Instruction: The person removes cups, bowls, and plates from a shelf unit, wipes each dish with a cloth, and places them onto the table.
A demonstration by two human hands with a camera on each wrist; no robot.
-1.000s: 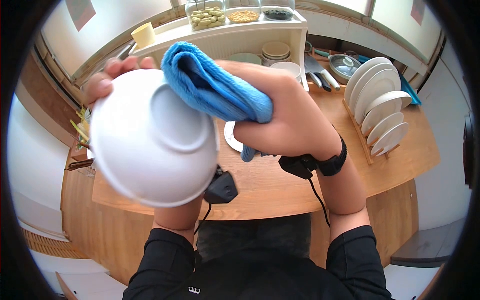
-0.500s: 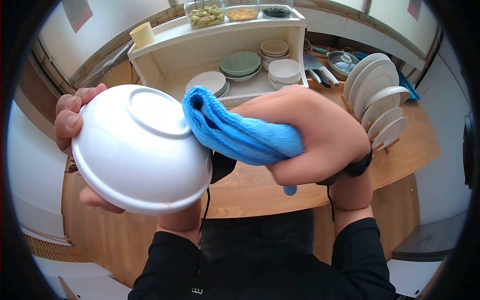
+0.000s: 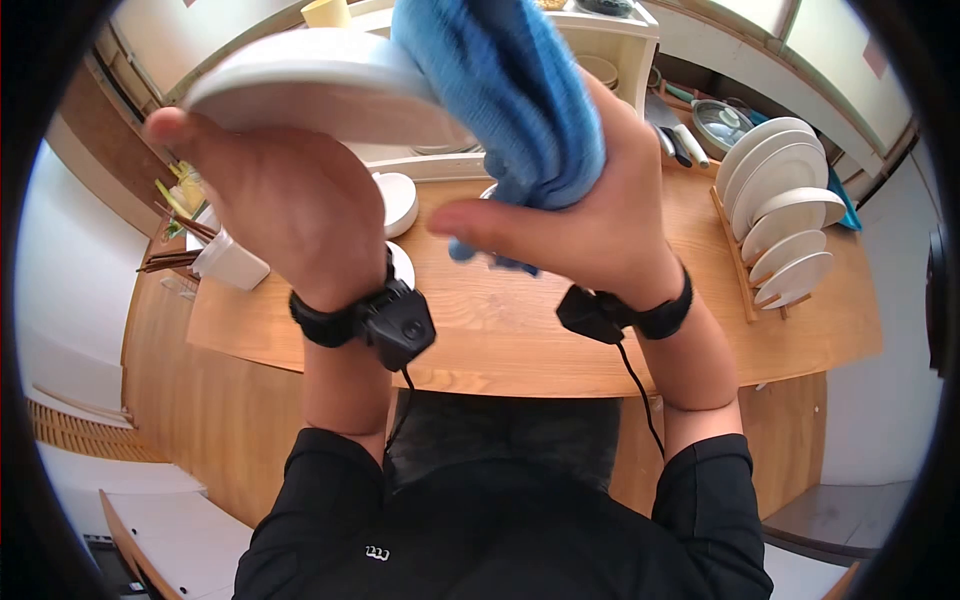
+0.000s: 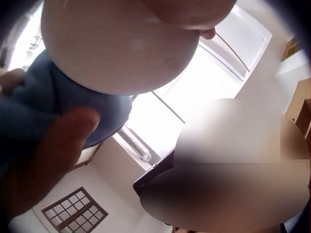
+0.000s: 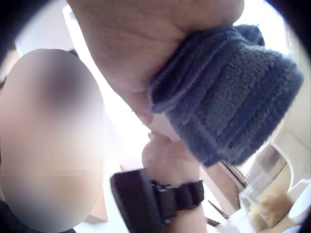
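Raised at the left in the head view, a white bowl [image 3: 310, 65] is held by my left hand [image 3: 290, 205], its palm under the bowl and the fingertips mostly hidden. My right hand [image 3: 590, 215] grips a folded blue cloth [image 3: 510, 100], which lies against the bowl's right side. The bowl [image 4: 121, 48] fills the top of the left wrist view, with the cloth [image 4: 107, 114] beside it. In the right wrist view the cloth [image 5: 233, 97] bunches out of my right hand [image 5: 146, 39].
Plates stand upright in a wooden rack [image 3: 745, 285] at the right, near knives [image 3: 685, 145] and a lidded pot [image 3: 720, 125]. Small white dishes [image 3: 397, 205] sit on the wooden table [image 3: 480, 340]. At the left is a white container [image 3: 230, 262] with chopsticks. Behind stands a white shelf [image 3: 632, 45].
The bowl has gone up and tilted, so its base no longer faces the head camera and my left palm shows below it. My right hand has lifted the cloth along with it.
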